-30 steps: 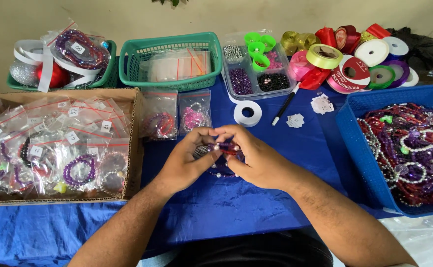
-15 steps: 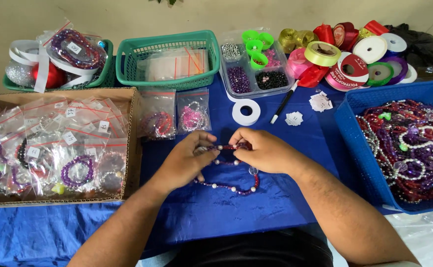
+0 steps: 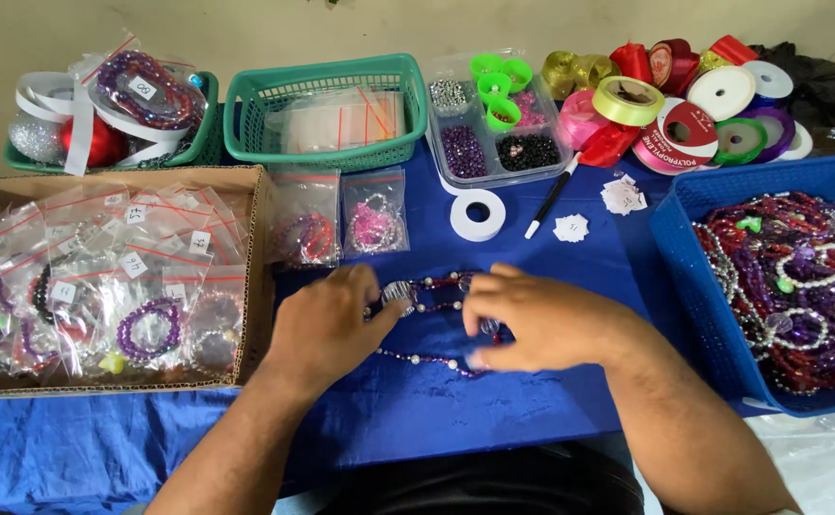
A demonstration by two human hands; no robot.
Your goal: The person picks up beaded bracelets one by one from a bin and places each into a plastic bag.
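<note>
Pinching the dark red and silver beaded strand (image 3: 432,319) flat on the blue cloth (image 3: 389,410), just right of the cardboard box (image 3: 257,286), your left hand (image 3: 327,324) and right hand (image 3: 532,324) spread its loop open.

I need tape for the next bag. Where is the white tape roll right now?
In the head view the white tape roll lies flat on the blue cloth at centre, beyond the hands, just left of the black pen and below the clear bead box.
</note>
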